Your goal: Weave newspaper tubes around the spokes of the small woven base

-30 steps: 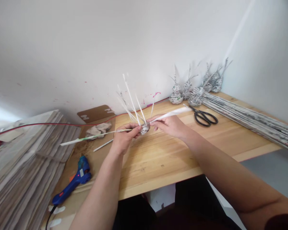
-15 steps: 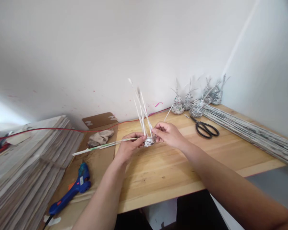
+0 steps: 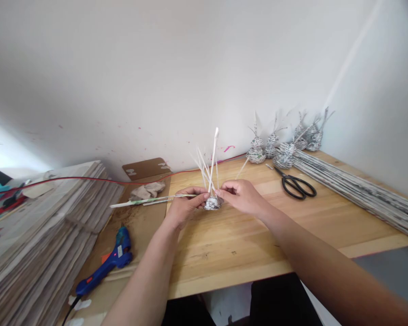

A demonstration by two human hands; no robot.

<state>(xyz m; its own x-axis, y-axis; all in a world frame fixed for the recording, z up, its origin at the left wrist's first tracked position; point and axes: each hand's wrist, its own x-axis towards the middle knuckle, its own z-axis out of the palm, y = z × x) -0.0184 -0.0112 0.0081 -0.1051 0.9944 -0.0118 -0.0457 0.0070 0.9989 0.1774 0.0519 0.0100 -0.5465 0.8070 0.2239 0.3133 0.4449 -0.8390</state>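
A small woven piece of rolled newspaper [image 3: 213, 203] is held just above the wooden table, between my two hands. White paper sticks [image 3: 214, 154] rise from it, some crossing each other, and others point left past my wrist. My left hand [image 3: 187, 206] is closed on the piece's left side, thumb and fingers pinching near its top edge. On the other side my right hand [image 3: 240, 194] is closed too, its thumb and fingertips pinching at the base of the sticks on the right rim.
Black scissors [image 3: 297, 184] lie to the right, beside a bundle of long paper rods [image 3: 353, 194]. Several woven gourd-shaped figures [image 3: 256, 151] stand along the wall. A blue glue gun [image 3: 110, 262], a crumpled rag [image 3: 147, 191] and a tall paper stack [image 3: 64, 222] are at left.
The upright sticks have shifted; one thick white stick now leans slightly right above the woven piece. Both hands keep their hold, and the whole view has moved slightly.
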